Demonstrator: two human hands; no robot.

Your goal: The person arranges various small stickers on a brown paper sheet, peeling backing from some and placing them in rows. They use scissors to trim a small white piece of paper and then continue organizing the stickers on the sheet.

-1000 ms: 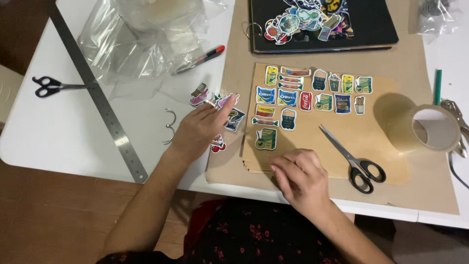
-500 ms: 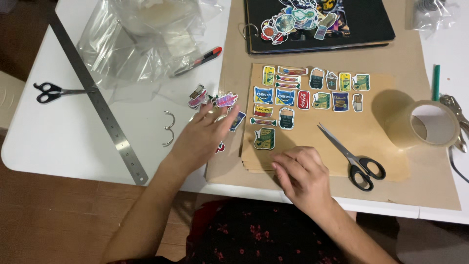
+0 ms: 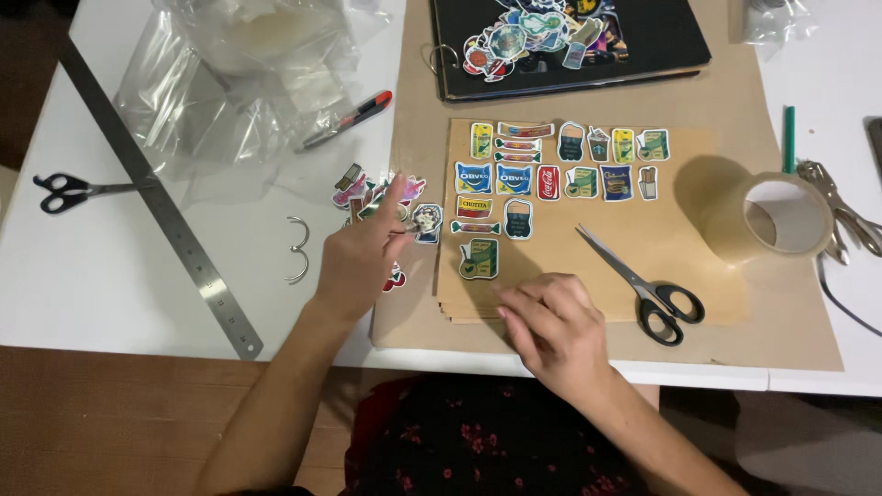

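My left hand rests over a loose pile of small colourful stickers at the left edge of a brown paper sheet, fingers spread, fingertips touching the stickers. Whether it pinches one is unclear. My right hand lies flat on the near edge of a stack of brown card, fingers apart, holding nothing. Several stickers sit in rows on the card, one green sticker lowest.
Black-handled scissors lie open on the card. A tape roll stands right; pliers and a green pen beyond. A black album, plastic bags, a marker, metal ruler, binder rings and second scissors lie around.
My left hand has shifted slightly over the loose sticker pile. My right hand stays on the card's near edge.
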